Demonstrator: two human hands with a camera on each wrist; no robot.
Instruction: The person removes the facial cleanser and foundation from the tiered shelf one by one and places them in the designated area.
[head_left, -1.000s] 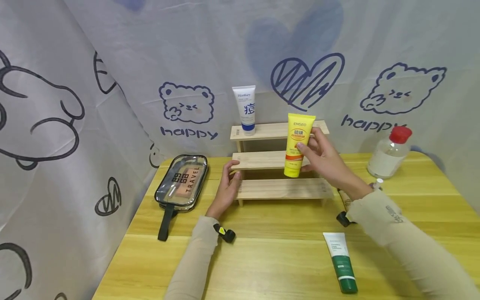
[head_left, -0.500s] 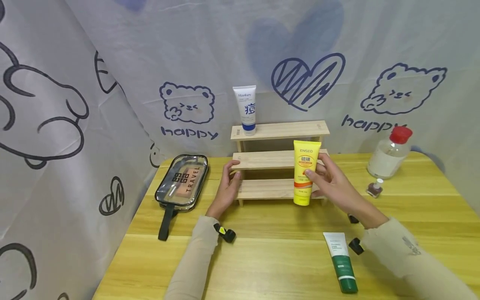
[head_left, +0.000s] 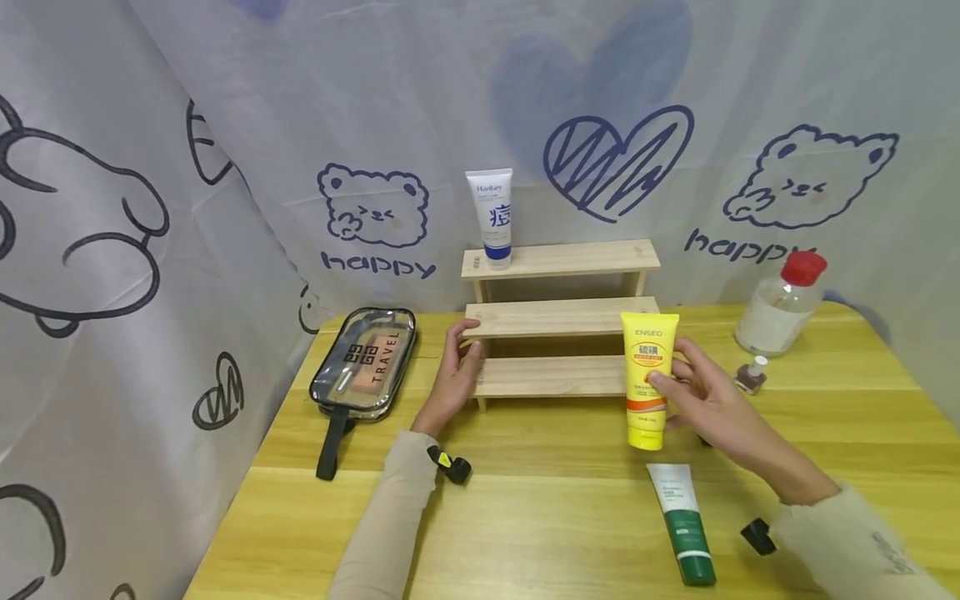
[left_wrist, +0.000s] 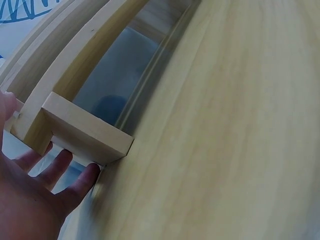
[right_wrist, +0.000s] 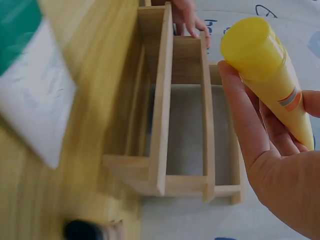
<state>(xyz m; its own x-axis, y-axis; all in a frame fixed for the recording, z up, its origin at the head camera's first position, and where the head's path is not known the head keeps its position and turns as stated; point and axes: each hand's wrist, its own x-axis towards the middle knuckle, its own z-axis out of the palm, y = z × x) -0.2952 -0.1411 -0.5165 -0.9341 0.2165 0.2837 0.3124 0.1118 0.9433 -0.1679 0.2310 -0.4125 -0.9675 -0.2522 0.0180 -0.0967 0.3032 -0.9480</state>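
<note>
My right hand (head_left: pixel 708 396) holds a yellow squeeze tube (head_left: pixel 648 379) upright, cap down, in front of the right end of a three-tier wooden display stand (head_left: pixel 555 317). In the right wrist view the tube's yellow cap (right_wrist: pixel 250 47) shows beside my fingers. My left hand (head_left: pixel 453 379) grips the stand's left end, index finger on the middle tier and thumb at its front; in the left wrist view the other fingertips touch the end support (left_wrist: pixel 87 132). A white tube with a blue lower part (head_left: pixel 492 218) stands at the left of the top tier.
A green and white tube (head_left: pixel 682 525) lies on the wooden table (head_left: pixel 525 533) below the yellow one. A clear travel pouch (head_left: pixel 363 362) lies left of the stand. At right are a small nail polish bottle (head_left: pixel 751 377) and a red-capped bottle (head_left: pixel 780 308). A printed curtain (head_left: pixel 615 100) hangs behind.
My right hand has moved the yellow tube down and to the right, away from the stand's upper tiers. My left hand has stayed at the stand's left end.
</note>
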